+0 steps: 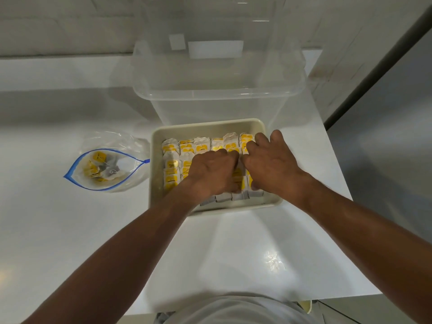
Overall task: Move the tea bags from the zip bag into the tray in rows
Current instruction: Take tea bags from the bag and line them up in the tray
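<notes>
A cream tray [156, 141] sits on the white table, filled with rows of white tea bags [171, 160] with yellow tags. Both my hands rest inside it, palms down on the rows. My left hand [210, 171] covers the middle of the tray, fingers curled onto the bags. My right hand [268, 160] presses on the right-hand rows, fingertips near the far right corner. Whether either hand grips a bag is hidden under the fingers. Left of the tray lies the clear zip bag [131, 181] with a blue seal, open, with several tea bags [98, 169] still inside.
A large clear plastic bin [219, 90] stands just behind the tray. The table's right edge [339, 160] runs close beside the tray, with a grey floor beyond. A white wall runs along the back.
</notes>
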